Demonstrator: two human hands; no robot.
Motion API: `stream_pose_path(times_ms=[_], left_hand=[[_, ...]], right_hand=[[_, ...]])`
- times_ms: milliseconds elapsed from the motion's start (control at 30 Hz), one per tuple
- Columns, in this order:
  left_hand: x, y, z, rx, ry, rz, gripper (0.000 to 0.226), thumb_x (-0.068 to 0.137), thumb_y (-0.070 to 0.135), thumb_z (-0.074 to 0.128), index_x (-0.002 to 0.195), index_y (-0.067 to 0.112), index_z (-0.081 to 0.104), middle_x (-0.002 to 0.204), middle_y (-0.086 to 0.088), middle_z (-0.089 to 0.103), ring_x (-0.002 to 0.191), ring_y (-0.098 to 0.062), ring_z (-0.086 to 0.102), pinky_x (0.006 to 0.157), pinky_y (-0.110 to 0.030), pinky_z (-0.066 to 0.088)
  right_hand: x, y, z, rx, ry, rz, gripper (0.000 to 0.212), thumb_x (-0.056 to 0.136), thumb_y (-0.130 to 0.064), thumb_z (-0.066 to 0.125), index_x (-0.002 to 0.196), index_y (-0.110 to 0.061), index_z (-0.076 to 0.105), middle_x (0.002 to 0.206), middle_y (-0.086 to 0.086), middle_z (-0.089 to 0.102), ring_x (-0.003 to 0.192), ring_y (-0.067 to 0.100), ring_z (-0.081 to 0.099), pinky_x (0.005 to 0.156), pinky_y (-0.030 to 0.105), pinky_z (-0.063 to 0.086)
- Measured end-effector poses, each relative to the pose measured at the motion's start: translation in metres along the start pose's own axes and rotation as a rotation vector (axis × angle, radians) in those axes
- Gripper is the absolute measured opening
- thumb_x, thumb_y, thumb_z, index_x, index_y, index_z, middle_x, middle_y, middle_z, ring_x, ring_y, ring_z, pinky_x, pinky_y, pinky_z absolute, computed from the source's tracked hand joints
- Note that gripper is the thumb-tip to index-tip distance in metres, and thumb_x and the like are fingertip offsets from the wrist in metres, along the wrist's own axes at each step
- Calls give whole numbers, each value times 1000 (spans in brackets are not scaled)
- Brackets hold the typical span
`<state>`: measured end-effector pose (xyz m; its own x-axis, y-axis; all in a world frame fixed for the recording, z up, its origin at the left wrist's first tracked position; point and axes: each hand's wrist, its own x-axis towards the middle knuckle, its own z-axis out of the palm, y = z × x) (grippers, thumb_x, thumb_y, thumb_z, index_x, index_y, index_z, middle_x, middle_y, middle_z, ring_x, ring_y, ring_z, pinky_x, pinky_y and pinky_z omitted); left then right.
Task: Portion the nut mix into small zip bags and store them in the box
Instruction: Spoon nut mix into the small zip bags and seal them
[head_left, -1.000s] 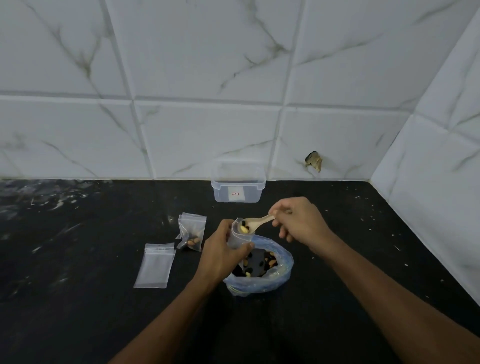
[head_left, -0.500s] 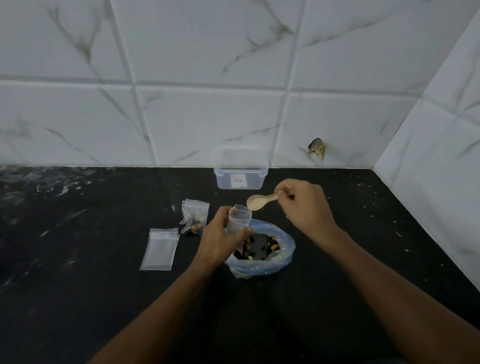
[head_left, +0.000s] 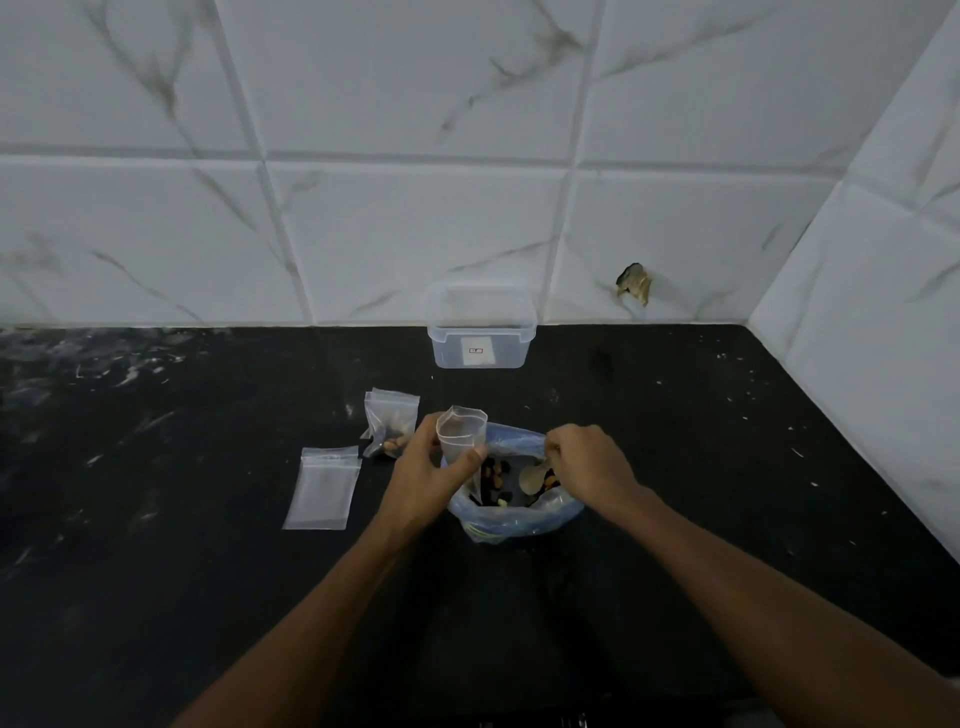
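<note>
My left hand grips a small clear zip bag upright, its mouth held open, at the left rim of the blue bag of nut mix. My right hand holds a small wooden spoon whose bowl is down inside the blue bag among the nuts. A filled small zip bag lies just left of my left hand. An empty flat zip bag lies further left. The clear plastic box stands open against the wall behind.
The black countertop ends at a white tiled wall behind and a side wall on the right. A chipped hole marks the back tile. White specks dot the counter.
My right hand has brought the spoon from above the small bag's mouth down into the blue bag of nut mix. My left hand keeps holding the small bag.
</note>
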<state>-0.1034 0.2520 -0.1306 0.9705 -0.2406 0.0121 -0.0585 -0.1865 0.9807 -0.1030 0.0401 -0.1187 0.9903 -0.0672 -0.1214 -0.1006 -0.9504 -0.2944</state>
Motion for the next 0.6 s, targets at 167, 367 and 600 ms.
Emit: stream_pose_path(times_ms=[167, 367, 600], left_hand=[[-2, -11, 2, -67, -60, -66, 48, 75, 47, 73, 119, 40, 55, 119, 11, 65, 112, -7, 62, 98, -42, 52], [-2, -15, 4, -84, -78, -101, 52, 70, 53, 72, 117, 43, 55, 121, 11, 63, 116, -9, 60, 100, -46, 50], [1, -12, 3, -89, -67, -109, 42, 80, 42, 74, 117, 41, 54, 121, 10, 62, 115, -10, 60, 97, -41, 52]], right_hand=[[3, -8, 15, 181, -147, 93, 18, 98, -14, 50, 101, -10, 67, 86, 4, 68, 66, 12, 66, 59, 23, 55], [4, -12, 20, 532, -211, 321, 17, 99, -8, 48, 103, -11, 64, 85, 10, 69, 66, 13, 65, 55, 22, 52], [6, 0, 12, 728, -220, 437, 16, 97, -6, 51, 98, -7, 68, 81, 11, 68, 65, 15, 63, 53, 24, 49]])
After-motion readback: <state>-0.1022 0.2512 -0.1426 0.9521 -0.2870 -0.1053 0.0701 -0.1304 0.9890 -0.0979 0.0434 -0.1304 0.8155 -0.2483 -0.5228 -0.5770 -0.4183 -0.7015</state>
